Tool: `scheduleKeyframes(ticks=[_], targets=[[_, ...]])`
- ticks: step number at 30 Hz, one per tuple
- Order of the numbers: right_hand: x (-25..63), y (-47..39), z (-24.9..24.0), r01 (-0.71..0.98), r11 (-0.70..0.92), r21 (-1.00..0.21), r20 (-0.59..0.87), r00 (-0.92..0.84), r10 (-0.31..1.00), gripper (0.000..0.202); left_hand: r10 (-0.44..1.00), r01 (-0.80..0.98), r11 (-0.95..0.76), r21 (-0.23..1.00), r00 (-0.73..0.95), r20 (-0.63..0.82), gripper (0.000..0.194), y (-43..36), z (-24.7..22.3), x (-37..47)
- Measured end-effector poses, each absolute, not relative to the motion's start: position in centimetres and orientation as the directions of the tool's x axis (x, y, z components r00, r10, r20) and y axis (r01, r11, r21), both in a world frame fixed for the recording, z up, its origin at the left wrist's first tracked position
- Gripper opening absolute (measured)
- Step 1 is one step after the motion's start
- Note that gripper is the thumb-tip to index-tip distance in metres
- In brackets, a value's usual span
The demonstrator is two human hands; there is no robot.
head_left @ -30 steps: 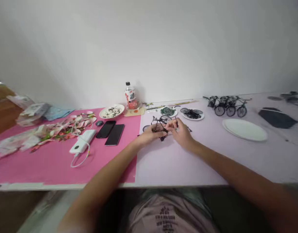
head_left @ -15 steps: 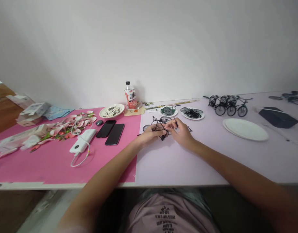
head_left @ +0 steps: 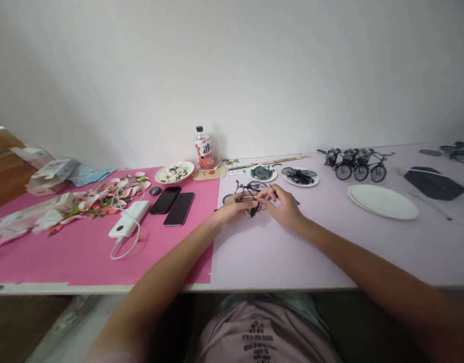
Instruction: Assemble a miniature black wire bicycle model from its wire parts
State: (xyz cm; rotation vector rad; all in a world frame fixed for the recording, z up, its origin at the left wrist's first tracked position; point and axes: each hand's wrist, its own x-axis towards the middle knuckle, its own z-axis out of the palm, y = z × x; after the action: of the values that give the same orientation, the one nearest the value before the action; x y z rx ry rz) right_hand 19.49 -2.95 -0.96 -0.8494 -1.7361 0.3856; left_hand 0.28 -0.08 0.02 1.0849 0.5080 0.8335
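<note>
To the right of the bottle (head_left: 205,154) and on its near side, a small black bicycle frame (head_left: 246,192) was held over the table (head_left: 288,262); whether the table was touched by it could not be told. The frame was gripped by the left hand (head_left: 232,210), whose fingers were closed around its left side, with the thumb laid across it. Its long axis seemed to be slanted from the bottle's side toward the table's near edge and slightly rightward, though much of it was covered by fingers. The right hand (head_left: 284,206), farther right of the bottle, was drawn narrow, and a slim dark piece (head_left: 273,191) appeared to be pinched in it. From that hand the frame lay directly leftward, with its near end just beside the fingertips; contact there could not be made out. The left hand was thus the nearer one. Farther right of the bottle, green parts (head_left: 262,173) and black parts (head_left: 302,177) were set out, and beyond these assembled bicycles (head_left: 361,165) were stood in a row.
</note>
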Motion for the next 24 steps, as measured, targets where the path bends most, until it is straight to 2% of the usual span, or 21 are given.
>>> scheduleKeyframes(ticks=[4,9,15,24], targets=[[19.5,-2.98,-1.06,0.417,0.675,-0.609,0.706,-0.103,0.701,0.033,0.802,-0.339,0.217,0.915,0.596,0.03,0.046,-0.11,0.11,0.29],[19.56,-2.84,-1.37,0.422,0.691,-0.587,0.727,-0.102,0.679,0.029,0.821,-0.363,0.239,0.901,0.57,0.012,0.048,0.08,-0.14,0.27],[19.66,-2.93,-1.27,0.465,0.709,-0.53,0.755,-0.121,0.644,0.013,0.817,-0.355,0.238,0.904,0.576,0.011,0.049,0.22,-0.29,0.27],[19.71,-3.08,-0.8,0.499,0.733,-0.463,0.788,-0.147,0.598,0.009,0.825,-0.356,0.237,0.904,0.565,0.006,0.05,0.34,-0.41,0.17]])
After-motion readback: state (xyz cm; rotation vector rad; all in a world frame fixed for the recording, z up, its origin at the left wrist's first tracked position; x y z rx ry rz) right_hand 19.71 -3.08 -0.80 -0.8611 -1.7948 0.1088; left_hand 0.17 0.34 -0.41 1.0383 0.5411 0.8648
